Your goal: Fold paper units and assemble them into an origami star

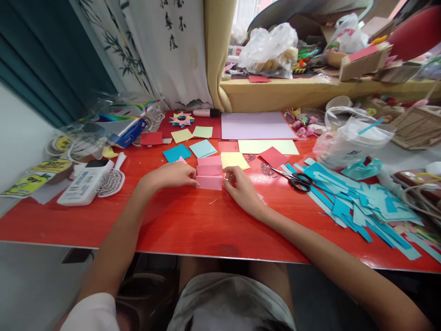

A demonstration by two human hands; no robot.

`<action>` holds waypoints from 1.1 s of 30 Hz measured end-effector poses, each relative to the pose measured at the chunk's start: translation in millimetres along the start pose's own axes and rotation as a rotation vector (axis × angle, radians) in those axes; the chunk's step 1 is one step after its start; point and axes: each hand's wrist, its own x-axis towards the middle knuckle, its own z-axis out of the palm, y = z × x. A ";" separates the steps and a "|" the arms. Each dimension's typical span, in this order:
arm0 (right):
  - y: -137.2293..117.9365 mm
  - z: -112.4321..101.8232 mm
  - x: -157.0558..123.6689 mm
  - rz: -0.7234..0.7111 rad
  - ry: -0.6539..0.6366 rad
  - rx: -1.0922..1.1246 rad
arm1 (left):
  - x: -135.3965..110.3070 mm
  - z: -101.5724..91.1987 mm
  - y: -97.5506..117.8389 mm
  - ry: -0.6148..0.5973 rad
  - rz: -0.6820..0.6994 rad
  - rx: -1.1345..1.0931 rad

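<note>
A pink folded paper (209,182) with crosswise creases lies at the middle of the red table, between my two hands. My left hand (179,174) pinches its left edge with thumb and fingers. On the opposite edge, the curled fingers of my right hand (239,186) grip the paper. Just beyond it are a yellow paper square (234,160), a light blue square (203,148) and a darker blue square (177,153). Part of another pink piece (181,160) shows behind my left hand.
Black-handled scissors (299,181) lie right of my right hand, by a red square (273,157) and a heap of blue paper strips (361,202). A hairbrush (110,179) and white bottle (86,183) lie left. A folded paper star ring (181,119) sits at the back.
</note>
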 end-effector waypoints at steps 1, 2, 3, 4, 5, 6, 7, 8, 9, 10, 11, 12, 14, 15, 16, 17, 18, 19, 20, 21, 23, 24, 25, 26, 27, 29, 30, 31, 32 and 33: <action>0.2 0.1 -0.1 0.000 -0.001 -0.003 | -1.4 -1.8 -1.3 0.000 -0.010 -0.007; 0.6 0.2 -0.2 0.002 0.000 -0.005 | -2.9 -3.8 -3.3 0.023 -0.040 0.000; 1.3 0.4 -0.2 0.007 0.000 -0.006 | -4.2 -5.9 -6.0 0.071 -0.095 0.025; 2.0 0.6 -0.2 0.013 0.001 -0.006 | -5.3 -7.7 -9.3 0.137 -0.174 0.066; 2.7 0.8 -0.2 0.021 0.001 -0.006 | -6.0 -9.2 -13.2 0.209 -0.266 0.120; 3.2 0.9 -0.2 0.029 0.001 -0.005 | -6.3 -10.4 -17.4 0.270 -0.355 0.177; 3.4 1.0 -0.2 0.036 0.001 -0.005 | -6.3 -11.2 -21.5 0.308 -0.422 0.225; 3.4 0.9 -0.2 0.042 0.000 -0.004 | -6.1 -11.8 -25.4 0.318 -0.463 0.258; 3.1 0.9 -0.2 0.048 -0.001 -0.004 | -5.9 -12.4 -28.6 0.307 -0.485 0.273; 2.6 0.7 -0.3 0.051 -0.002 -0.003 | -5.9 -13.1 -31.0 0.287 -0.493 0.272; 2.1 0.5 -0.3 0.053 -0.002 -0.002 | -6.0 -13.9 -32.4 0.267 -0.491 0.257; 1.4 0.3 -0.4 0.055 -0.001 -0.001 | -6.3 -14.8 -33.0 0.251 -0.488 0.231; 0.4 -0.1 -0.6 0.053 0.003 0.003 | -7.0 -16.6 -32.2 0.233 -0.481 0.169; -0.1 -0.3 -0.7 0.050 0.003 0.005 | -7.3 -17.1 -31.3 0.228 -0.477 0.143; -0.4 -0.5 -0.7 0.046 0.000 0.006 | -7.3 -17.2 -30.4 0.221 -0.475 0.122; -0.7 -0.6 -0.8 0.042 -0.004 0.006 | -7.1 -17.2 -29.6 0.216 -0.469 0.101; -0.9 -0.7 -0.8 0.039 -0.009 0.005 | -6.9 -17.0 -29.1 0.215 -0.459 0.077; -1.1 -0.8 -0.8 0.037 -0.012 0.003 | -7.0 -17.1 -28.8 0.216 -0.446 0.052; -1.4 -0.9 -0.9 0.035 -0.012 0.004 | -7.5 -17.5 -28.7 0.218 -0.433 0.033; -1.8 -1.0 -1.0 0.030 -0.009 0.007 | -8.8 -18.6 -28.8 0.228 -0.403 0.003; -2.5 -1.1 -1.6 -0.012 0.011 0.011 | -14.0 -22.4 -28.6 0.261 -0.287 -0.119; -2.7 -1.2 -2.2 -0.051 0.027 0.012 | -17.5 -24.8 -28.1 0.275 -0.210 -0.217; -2.9 -1.1 -2.9 -0.104 0.045 0.009 | -21.3 -27.0 -27.1 0.281 -0.131 -0.333; -2.8 -1.0 -3.7 -0.166 0.061 0.000 | -24.7 -28.6 -25.5 0.274 -0.064 -0.443; -2.5 -0.9 -4.5 -0.229 0.074 -0.015 | -27.3 -29.4 -23.3 0.247 -0.011 -0.528; -1.5 -0.5 -6.2 -0.343 0.073 -0.055 | -28.4 -27.7 -17.4 0.122 0.073 -0.596; -0.9 -0.3 -7.0 -0.388 0.064 -0.076 | -26.6 -25.3 -13.8 0.036 0.119 -0.593; -0.5 -0.2 -7.6 -0.421 0.045 -0.094 | -23.6 -22.1 -10.1 -0.056 0.163 -0.579; -0.1 0.0 -8.1 -0.445 0.019 -0.104 | -19.7 -18.3 -6.3 -0.135 0.202 -0.558; 0.0 0.1 -8.5 -0.466 -0.003 -0.109 | -15.4 -14.4 -2.9 -0.188 0.228 -0.538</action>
